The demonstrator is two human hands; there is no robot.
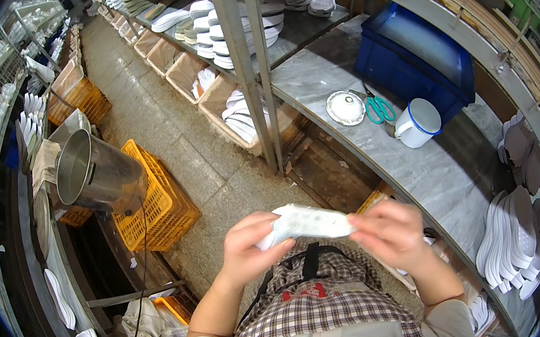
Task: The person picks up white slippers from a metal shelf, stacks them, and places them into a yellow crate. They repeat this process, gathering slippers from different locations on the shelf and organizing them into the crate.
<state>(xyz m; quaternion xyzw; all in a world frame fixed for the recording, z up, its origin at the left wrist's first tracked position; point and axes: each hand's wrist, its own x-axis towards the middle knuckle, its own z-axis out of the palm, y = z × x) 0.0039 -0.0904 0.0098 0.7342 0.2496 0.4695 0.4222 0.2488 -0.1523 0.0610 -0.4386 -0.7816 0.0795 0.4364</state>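
Note:
A white shoe sole [314,222], slightly blurred, is held up in front of my checked apron. My left hand [250,248] grips its left end, thumb along the near edge and fingers behind. At the other end, the closed fingers of my right hand [391,234] pinch the narrow tip. The sole lies roughly level between both hands, and parts of it are hidden by my fingers.
On the grey marbled bench to the right are a blue bin [418,62], a white mug [418,124], teal-handled scissors [379,110] and a white lid [345,108]. Stacked soles [510,242] stand farther right. A metal pot [100,175] and yellow crate [161,202] are at left.

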